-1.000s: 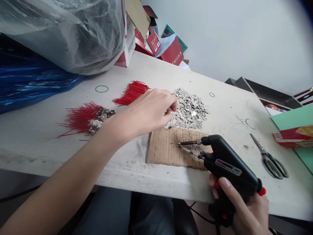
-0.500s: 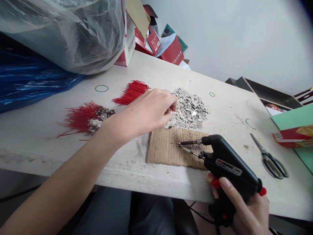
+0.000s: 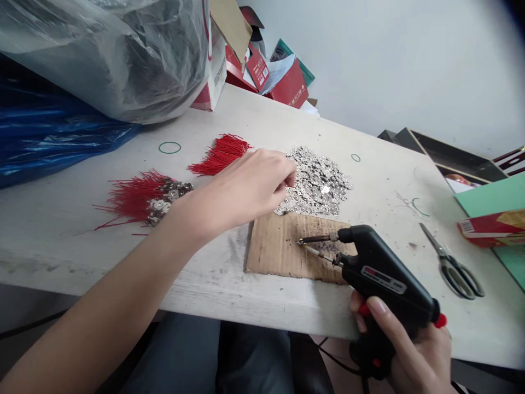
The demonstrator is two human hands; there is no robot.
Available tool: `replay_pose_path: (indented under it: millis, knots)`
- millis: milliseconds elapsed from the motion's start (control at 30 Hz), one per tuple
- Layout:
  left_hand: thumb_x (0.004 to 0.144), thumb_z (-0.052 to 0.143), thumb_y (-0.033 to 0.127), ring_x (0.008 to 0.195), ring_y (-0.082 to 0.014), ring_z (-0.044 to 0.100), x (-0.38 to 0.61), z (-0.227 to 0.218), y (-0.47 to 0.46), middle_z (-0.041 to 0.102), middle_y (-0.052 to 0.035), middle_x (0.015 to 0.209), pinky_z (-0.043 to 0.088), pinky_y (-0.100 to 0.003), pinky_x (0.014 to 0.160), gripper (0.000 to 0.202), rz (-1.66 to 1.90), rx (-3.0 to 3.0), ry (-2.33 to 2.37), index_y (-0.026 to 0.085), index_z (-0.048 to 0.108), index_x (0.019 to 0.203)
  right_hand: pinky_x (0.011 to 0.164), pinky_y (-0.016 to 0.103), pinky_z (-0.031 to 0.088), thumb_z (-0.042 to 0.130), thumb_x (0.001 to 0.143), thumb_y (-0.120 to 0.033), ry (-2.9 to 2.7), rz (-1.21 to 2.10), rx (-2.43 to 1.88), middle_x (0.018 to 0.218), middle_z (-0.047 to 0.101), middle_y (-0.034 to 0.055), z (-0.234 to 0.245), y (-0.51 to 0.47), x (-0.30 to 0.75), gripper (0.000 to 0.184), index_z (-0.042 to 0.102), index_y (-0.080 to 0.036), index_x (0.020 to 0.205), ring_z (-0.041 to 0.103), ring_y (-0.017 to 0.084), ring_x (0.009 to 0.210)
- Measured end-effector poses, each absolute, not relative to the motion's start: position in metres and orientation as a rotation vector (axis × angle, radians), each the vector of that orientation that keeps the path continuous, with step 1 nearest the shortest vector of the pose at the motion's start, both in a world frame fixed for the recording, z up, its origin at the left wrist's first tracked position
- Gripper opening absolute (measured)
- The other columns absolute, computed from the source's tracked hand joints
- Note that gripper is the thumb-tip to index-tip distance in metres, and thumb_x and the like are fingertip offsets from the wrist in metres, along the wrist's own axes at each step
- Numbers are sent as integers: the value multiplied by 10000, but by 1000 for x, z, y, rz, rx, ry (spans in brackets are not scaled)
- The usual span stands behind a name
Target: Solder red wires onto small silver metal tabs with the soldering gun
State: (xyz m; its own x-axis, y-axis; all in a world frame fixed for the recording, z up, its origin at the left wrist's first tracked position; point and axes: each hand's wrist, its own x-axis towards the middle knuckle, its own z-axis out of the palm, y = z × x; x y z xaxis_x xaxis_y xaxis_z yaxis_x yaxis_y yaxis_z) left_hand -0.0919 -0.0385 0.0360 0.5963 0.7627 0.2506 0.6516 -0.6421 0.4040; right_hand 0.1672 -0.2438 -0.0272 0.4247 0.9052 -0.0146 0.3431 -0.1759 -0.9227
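Observation:
My left hand [image 3: 250,189] reaches over the table with fingertips pinched at the near edge of a heap of small silver metal pieces [image 3: 318,180]; what the pinch holds is hidden. My right hand [image 3: 410,345] grips the handle of a black soldering gun [image 3: 381,279] at the table's front edge. The gun's tip rests over a scorched piece of cardboard [image 3: 283,246]. Two bundles of red wires lie to the left: one [image 3: 221,153] behind my left hand, another [image 3: 137,198] with metal pieces attached.
Scissors [image 3: 451,265] lie right of the gun. A clear plastic bag [image 3: 123,54] over blue plastic [image 3: 49,137] fills the back left. Red boxes [image 3: 283,82] are stacked at the far edge. A green sheet and red box [image 3: 492,224] sit at the right.

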Motion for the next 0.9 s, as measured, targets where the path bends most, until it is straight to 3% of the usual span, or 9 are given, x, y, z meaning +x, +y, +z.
replay_pose_path:
  millis: [200, 600, 900]
  knots:
    - [960, 554, 122, 864, -165, 622, -92, 37, -40, 696, -62, 971, 389, -333, 750, 186, 565, 2561, 1167, 146, 737, 982, 577, 198, 590, 835, 884, -507, -1090, 690, -1765, 838, 791, 127, -27, -242, 168, 362, 803, -148, 917, 726, 200, 666]
    - [965, 540, 133, 854, -170, 622, -92, 36, -40, 701, -67, 964, 383, -321, 733, 200, 557, 2564, 1157, 149, 739, 983, 485, 188, 555, 824, 886, -518, -1121, 644, -1765, 762, 771, 108, -29, -241, 170, 363, 814, -156, 876, 671, 170, 551]
    - [807, 611, 108, 772, -141, 652, -99, 45, -46, 748, -5, 863, 409, -270, 630, 200, 259, 2400, 900, 207, 776, 863, 471, 181, 550, 826, 896, -476, -1137, 671, -1717, 743, 770, 102, -24, -239, 167, 315, 813, -161, 906, 682, 173, 549]
